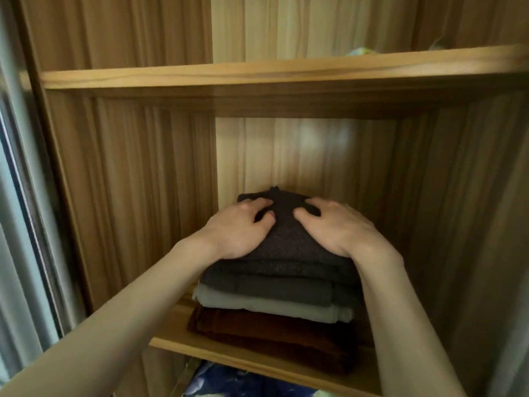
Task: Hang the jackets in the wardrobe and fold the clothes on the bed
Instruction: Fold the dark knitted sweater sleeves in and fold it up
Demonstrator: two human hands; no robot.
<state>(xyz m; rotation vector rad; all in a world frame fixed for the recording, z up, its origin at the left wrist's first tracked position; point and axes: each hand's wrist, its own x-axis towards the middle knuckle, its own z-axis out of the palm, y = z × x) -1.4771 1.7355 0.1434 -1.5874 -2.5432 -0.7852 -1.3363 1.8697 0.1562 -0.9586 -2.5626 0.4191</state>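
Hands [289, 229] covering dark sweater [289, 239], stack [272, 305] blurred

Both forearms bare to frame edge, no sleeves visible. Left hand [239, 229], right hand [339, 226]: no rings, watch, gloves.

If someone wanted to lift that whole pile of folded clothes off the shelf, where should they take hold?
Probably from the open front, a hand down each side and under the brown garment at the bottom. The pile sits on the shelf with folded edges facing out, so a low grip would keep the layers together.
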